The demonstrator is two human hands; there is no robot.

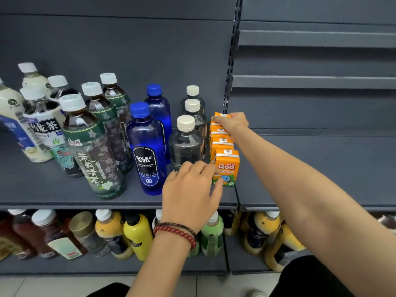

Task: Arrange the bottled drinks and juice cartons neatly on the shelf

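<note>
- Because the cartons (222, 144) are light and crushable, hold their stiff edges; they line the shelf's (64, 189) right end.
- Right hand (232, 123) pinches the rear carton (220, 115); left hand (190, 189) grips the front carton (228, 166).

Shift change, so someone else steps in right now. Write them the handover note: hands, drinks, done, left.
Left hand: fingers touch the front carton; grip unclear.
Right hand: fingers curled over the back carton.
All the cartons stand in one file at the right end of the shelf, beside the clear bottles and blue bottles, each also in file.
Done: those three files look straight.
Left: the tea bottles on the left stand in a looser bunch; probably line them up next.
</note>
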